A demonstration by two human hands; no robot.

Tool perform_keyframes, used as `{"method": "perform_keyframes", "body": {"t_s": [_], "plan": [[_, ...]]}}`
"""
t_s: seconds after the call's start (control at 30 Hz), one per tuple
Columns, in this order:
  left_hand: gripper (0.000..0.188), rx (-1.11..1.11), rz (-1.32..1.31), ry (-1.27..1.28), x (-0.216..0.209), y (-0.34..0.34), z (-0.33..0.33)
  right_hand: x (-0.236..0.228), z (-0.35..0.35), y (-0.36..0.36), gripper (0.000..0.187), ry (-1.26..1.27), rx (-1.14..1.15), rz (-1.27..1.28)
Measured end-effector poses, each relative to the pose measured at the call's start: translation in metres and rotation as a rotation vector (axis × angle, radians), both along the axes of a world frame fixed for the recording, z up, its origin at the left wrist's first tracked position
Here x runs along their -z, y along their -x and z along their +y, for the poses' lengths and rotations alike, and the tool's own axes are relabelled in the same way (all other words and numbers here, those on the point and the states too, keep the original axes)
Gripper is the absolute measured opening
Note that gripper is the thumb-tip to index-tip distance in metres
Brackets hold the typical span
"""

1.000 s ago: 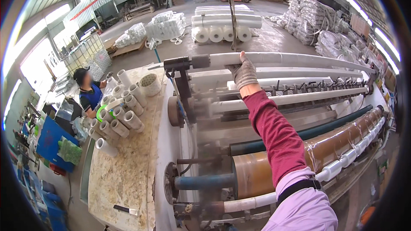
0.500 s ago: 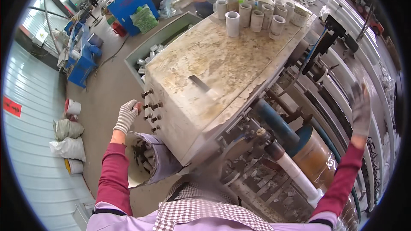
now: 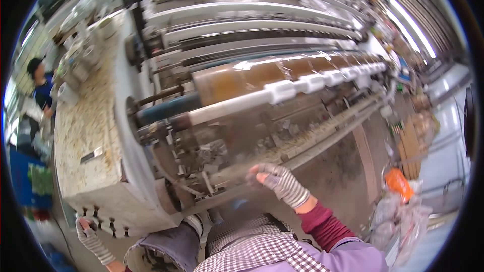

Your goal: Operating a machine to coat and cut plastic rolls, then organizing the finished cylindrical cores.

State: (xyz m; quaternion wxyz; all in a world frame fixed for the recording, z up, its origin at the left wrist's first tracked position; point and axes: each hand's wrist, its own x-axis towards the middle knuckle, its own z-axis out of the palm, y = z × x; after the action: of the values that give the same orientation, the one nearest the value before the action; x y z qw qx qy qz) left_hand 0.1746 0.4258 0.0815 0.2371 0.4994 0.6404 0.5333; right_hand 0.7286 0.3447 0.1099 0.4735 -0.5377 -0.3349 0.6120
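Observation:
At the lower left, my left hand [image 3: 92, 239], in a striped glove with bare fingertips, is beside the row of dark knobs [image 3: 112, 225] on the end of a worn, pale cabinet [image 3: 101, 131]. Blur hides whether its fingers grip a knob. My right hand [image 3: 282, 185], gloved the same way, hovers in front of the roller machine, fingers loosely bent and nothing in them. Beyond it runs a long pale shaft [image 3: 227, 110] carrying several white rolls [image 3: 282, 91]. Behind that lies a wide brown roll under shiny film [image 3: 242, 80].
On the cabinet top lie a flat blade-like tool [image 3: 91, 155] and several cardboard tubes [image 3: 68, 93]. A purple-grey lined bin [image 3: 171, 247] stands by my legs. A co-worker [image 3: 43, 83] is at the far left. Plastic bags [image 3: 396, 216] and an orange bag [image 3: 399, 184] lie at the right.
My view has swung right, toward the machine's length. My right hand has come from far out over the rollers back in front of my body. My left hand stays by the knobs.

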Motion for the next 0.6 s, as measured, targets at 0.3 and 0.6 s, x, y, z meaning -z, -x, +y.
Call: {"method": "perform_keyframes", "body": {"t_s": [0.3, 0.6], "plan": [[0.041, 0.677, 0.343, -0.175, -0.018, -0.323, 0.079, 0.015, -0.105, -0.057, 0.029, -0.023, 0.093, 0.016], [0.021, 0.701, 0.823, -0.078, 0.02, -0.568, 0.225, 0.075, -0.339, -0.343, 0.04, 0.055, 0.908, -0.172]]}}
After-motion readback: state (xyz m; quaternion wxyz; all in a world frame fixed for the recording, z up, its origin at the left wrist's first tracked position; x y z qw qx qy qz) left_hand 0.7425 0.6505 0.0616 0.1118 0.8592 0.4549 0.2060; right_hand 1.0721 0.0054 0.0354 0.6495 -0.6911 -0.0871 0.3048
